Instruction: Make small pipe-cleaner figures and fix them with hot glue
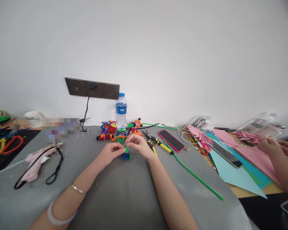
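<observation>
My left hand (112, 151) and my right hand (139, 146) meet over the grey table, fingertips pinched close together. Between them is a small curled piece of green pipe cleaner (127, 149), and both hands seem to grip it. Just below lies a short blue coiled roll (126, 157) with green at its end. Behind my fingers sits a cluster of colourful pipe-cleaner figures (112, 127), partly hidden by my right hand. To the right of that hand are yellow-and-black pliers (162, 145) and a long green pipe cleaner (198, 175).
A water bottle (121, 111) stands by the wall. The pink glue gun (35, 163) and its black cord lie left. A pink-cased phone (171, 140) rests right of centre. Farther right, a co-worker's hands (271, 150) are over pink paper (259, 161).
</observation>
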Demonstrator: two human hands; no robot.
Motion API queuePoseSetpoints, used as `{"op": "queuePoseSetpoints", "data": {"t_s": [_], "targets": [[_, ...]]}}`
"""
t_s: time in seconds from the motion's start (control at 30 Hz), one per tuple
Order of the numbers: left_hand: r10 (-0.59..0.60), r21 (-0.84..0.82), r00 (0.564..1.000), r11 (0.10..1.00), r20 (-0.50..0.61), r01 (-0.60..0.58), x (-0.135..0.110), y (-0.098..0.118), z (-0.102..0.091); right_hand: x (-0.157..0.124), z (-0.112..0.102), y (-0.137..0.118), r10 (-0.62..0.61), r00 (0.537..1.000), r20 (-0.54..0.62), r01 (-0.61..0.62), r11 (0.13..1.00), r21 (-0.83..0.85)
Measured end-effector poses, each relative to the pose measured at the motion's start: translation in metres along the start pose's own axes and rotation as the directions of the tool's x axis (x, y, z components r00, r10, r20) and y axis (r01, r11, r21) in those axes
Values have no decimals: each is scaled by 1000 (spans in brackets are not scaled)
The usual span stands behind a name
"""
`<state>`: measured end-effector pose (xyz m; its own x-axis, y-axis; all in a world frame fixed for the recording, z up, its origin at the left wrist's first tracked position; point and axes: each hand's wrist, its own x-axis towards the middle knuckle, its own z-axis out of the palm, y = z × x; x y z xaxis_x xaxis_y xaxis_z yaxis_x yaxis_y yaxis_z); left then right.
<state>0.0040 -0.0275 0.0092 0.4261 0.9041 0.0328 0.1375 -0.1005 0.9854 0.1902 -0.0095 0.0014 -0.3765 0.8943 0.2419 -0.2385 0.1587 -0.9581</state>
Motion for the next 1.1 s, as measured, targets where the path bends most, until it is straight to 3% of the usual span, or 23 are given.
{"op": "queuePoseSetpoints", "data": {"t_s": [0.37,0.8,0.93,1.1], "targets": [[10,25,998,1000,63,-12,0,-4,-1,-2,0,0,12,997,70,-12,1000,-2],[-7,34,998,999,58,5,-1,-1,0,-2,0,-1,27,997,78,-27,1000,-9],[-11,0,1000,1000,-16,11,-1,2,1,0,-2,0,3,1000,24,-4,1000,20],[-66,-126,974,991,-218,39,1,3,-2,0,-4,0,-6,996,-84,12,997,75]]}}
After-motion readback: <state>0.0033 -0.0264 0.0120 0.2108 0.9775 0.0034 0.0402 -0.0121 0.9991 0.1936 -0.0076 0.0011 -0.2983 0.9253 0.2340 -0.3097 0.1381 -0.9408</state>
